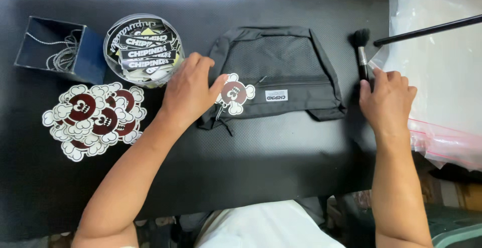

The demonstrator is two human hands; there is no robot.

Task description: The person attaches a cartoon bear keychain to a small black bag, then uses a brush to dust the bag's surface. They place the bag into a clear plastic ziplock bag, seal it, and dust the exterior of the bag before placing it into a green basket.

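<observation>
A black pouch with a mesh front panel is laid flat on the dark mat, between the two hands. Its left end is pressed down by the left hand, whose fingers are spread flat rather than closed on anything; the thumb is set just beside a cloud-shaped charm with a dark red centre, which is seen at the pouch's zip. A small black brush is gripped at its handle by the right hand, just beyond the pouch's right end, with the bristles pointed away from the person. A heap of matching cloud-shaped charms is seen to the left of the forearm, near a round clear tub of black labels and a dark blue box holding a chain. Clear plastic bags are stacked at the right edge.
</observation>
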